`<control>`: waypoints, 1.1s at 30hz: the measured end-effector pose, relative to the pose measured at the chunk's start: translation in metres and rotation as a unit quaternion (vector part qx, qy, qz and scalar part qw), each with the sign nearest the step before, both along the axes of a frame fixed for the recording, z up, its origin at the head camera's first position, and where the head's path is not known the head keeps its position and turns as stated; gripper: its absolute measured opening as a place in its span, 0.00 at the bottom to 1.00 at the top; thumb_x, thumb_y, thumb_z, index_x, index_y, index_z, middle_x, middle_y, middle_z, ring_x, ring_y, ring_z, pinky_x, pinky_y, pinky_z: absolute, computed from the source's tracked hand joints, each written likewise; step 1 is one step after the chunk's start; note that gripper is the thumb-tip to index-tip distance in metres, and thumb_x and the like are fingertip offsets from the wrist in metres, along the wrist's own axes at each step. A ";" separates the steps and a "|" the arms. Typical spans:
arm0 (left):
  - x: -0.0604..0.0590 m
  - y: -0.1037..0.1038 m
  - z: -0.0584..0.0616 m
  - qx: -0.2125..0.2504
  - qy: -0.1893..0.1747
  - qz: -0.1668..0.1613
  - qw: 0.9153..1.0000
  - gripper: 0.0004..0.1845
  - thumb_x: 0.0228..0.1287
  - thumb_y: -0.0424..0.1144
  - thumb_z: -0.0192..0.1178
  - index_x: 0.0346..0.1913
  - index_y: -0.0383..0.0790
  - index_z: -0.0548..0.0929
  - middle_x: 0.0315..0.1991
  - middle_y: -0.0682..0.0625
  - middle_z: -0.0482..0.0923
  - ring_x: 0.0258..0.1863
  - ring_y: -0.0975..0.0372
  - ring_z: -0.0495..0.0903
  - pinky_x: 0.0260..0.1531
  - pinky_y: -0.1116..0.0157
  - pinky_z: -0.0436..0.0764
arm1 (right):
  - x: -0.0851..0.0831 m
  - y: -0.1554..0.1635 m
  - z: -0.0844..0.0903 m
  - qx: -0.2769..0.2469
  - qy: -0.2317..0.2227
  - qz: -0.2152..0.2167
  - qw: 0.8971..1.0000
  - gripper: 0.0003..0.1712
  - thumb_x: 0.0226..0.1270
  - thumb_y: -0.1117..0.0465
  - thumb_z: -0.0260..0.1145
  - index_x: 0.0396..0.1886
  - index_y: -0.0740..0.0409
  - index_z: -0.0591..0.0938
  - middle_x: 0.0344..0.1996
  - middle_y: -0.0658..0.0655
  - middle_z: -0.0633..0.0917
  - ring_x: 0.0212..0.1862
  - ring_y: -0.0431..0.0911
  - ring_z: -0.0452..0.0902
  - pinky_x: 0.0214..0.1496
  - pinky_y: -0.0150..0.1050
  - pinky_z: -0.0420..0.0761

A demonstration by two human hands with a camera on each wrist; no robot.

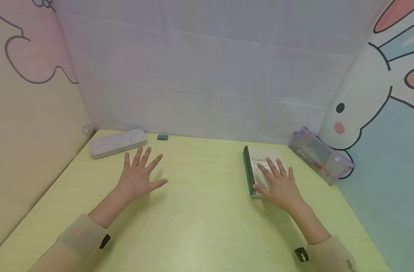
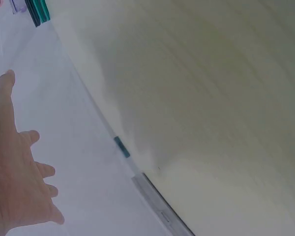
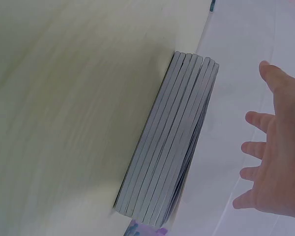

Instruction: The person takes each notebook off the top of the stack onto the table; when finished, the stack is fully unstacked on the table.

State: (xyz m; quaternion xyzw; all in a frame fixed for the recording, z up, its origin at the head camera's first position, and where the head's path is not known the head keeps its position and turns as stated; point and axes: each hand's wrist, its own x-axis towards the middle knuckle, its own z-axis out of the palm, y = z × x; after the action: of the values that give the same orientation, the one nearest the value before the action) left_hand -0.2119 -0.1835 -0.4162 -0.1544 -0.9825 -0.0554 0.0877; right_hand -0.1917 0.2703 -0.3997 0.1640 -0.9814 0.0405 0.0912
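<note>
My left hand (image 1: 136, 180) is spread with its fingers apart over the left side of the table, holding nothing. Just beyond its fingertips lies a pale grey pencil case (image 1: 118, 143), and a small dark blue-green block (image 1: 162, 137) sits to the right of that case. Over the near right part of a stack of notebooks (image 1: 259, 155) hovers my right hand (image 1: 281, 189), fingers fanned out and nothing in its grasp. The right wrist view shows a gap between this hand and the stack's grey page edges (image 3: 162, 142).
A see-through purple-edged zip pouch (image 1: 320, 155) with pens inside leans against the right-hand wall. The yellow-green table (image 1: 200, 211) meets a white cloth backdrop (image 1: 207, 75) behind and printed panels at both sides.
</note>
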 end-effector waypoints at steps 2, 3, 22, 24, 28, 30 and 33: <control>0.000 0.000 0.000 0.000 0.000 0.000 1.000 0.47 0.56 0.76 0.44 0.74 0.55 0.54 0.75 0.38 0.40 0.74 0.47 0.29 0.64 0.37 0.29 | 0.000 0.000 0.000 0.000 -0.001 0.000 1.000 0.43 0.62 0.33 0.56 0.72 0.47 0.61 0.73 0.62 0.54 0.73 0.64 0.40 0.65 0.72 0.41; 0.000 0.000 0.000 0.000 0.000 0.000 1.000 0.47 0.56 0.76 0.44 0.74 0.55 0.54 0.75 0.38 0.40 0.74 0.47 0.28 0.64 0.37 0.29 | 0.000 0.000 0.000 0.000 -0.002 0.000 1.000 0.43 0.62 0.33 0.56 0.72 0.47 0.61 0.73 0.62 0.54 0.73 0.64 0.40 0.65 0.72 0.41; -0.001 0.001 0.014 -0.011 0.015 0.003 1.000 0.47 0.55 0.75 0.45 0.74 0.54 0.53 0.75 0.39 0.40 0.74 0.47 0.27 0.65 0.37 0.30 | -0.001 0.001 0.007 0.003 0.008 -0.002 1.000 0.43 0.63 0.32 0.55 0.72 0.47 0.60 0.74 0.61 0.52 0.74 0.63 0.37 0.65 0.72 0.41; -0.002 0.001 0.015 -0.011 0.021 0.002 1.000 0.47 0.55 0.76 0.45 0.74 0.55 0.53 0.75 0.39 0.40 0.74 0.48 0.26 0.65 0.37 0.31 | -0.002 0.002 0.009 0.005 0.012 -0.002 1.000 0.43 0.63 0.33 0.55 0.72 0.47 0.60 0.74 0.61 0.53 0.74 0.63 0.38 0.65 0.72 0.41; -0.004 0.004 0.020 -0.010 0.031 -0.001 0.999 0.48 0.55 0.76 0.44 0.74 0.55 0.53 0.75 0.39 0.40 0.73 0.49 0.24 0.65 0.37 0.30 | -0.003 0.003 0.013 0.008 0.024 -0.002 1.000 0.42 0.63 0.34 0.57 0.72 0.47 0.61 0.73 0.62 0.54 0.74 0.63 0.40 0.64 0.73 0.44; -0.006 0.006 0.022 -0.010 0.034 -0.002 0.999 0.48 0.55 0.76 0.44 0.74 0.56 0.53 0.75 0.39 0.40 0.73 0.49 0.23 0.65 0.37 0.29 | -0.005 0.004 0.015 0.006 0.028 -0.002 1.000 0.42 0.63 0.35 0.57 0.71 0.48 0.61 0.73 0.62 0.54 0.73 0.63 0.40 0.64 0.73 0.44; -0.009 0.011 0.027 -0.012 0.041 -0.004 0.999 0.48 0.55 0.76 0.44 0.74 0.56 0.52 0.75 0.40 0.40 0.73 0.49 0.23 0.65 0.38 0.28 | -0.008 0.008 0.019 0.002 0.036 -0.002 0.999 0.42 0.63 0.35 0.56 0.71 0.49 0.61 0.73 0.63 0.54 0.73 0.64 0.40 0.64 0.73 0.44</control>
State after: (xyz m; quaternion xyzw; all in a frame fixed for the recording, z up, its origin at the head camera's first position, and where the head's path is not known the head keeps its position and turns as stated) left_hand -0.2213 -0.1727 -0.3888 -0.1620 -0.9780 -0.0378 0.1260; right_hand -0.1997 0.2783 -0.3811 0.1632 -0.9780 0.0329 0.1259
